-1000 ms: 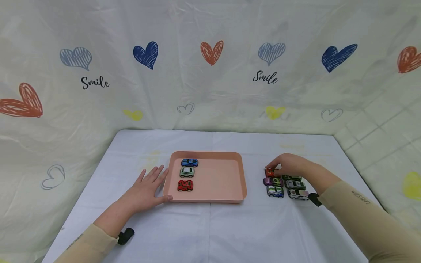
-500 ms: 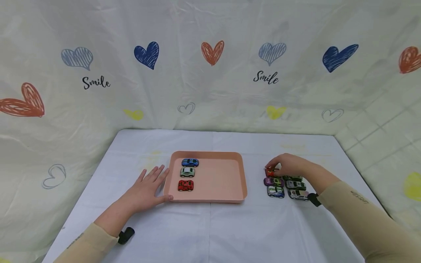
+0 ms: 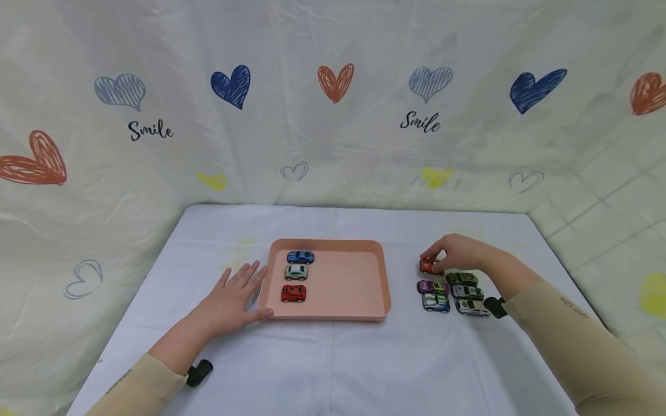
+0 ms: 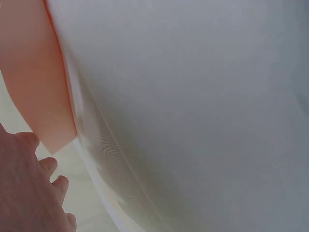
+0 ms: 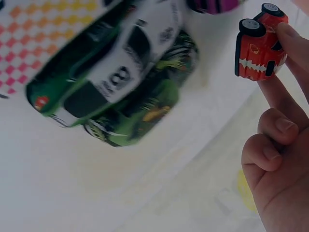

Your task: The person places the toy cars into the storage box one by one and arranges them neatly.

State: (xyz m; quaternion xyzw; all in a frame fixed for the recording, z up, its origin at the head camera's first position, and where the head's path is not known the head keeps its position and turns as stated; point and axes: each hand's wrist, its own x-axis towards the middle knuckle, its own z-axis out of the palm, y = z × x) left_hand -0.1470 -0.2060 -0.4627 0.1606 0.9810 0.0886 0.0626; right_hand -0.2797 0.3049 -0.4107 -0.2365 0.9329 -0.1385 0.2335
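Between thumb and fingertips my right hand (image 3: 460, 253) pinches a red toy car (image 5: 260, 46), lifted a little beyond the other cars. Just below it in the head view are a purple toy car (image 3: 432, 287) and a green toy car (image 3: 462, 278). My left hand (image 3: 229, 300) lies with fingers spread at the left edge of a pink tray (image 3: 348, 312), thumb on its near corner. Along the tray's left side sit a blue toy car (image 3: 300, 257), a pale green toy car (image 3: 296, 272) and another red toy car (image 3: 293, 293).
Right of the tray, more toy cars stand close together: a white-and-blue one (image 3: 436, 303), a green-and-white one (image 3: 467, 292) and a white one (image 3: 472, 308). A white cloth (image 3: 291, 364) covers the table. Behind it hangs a sheet (image 3: 374, 156) printed with hearts.
My right hand has risen slightly away from the group, taking the red toy car with it, and the green toy car beneath now shows more. The left hand stays put.
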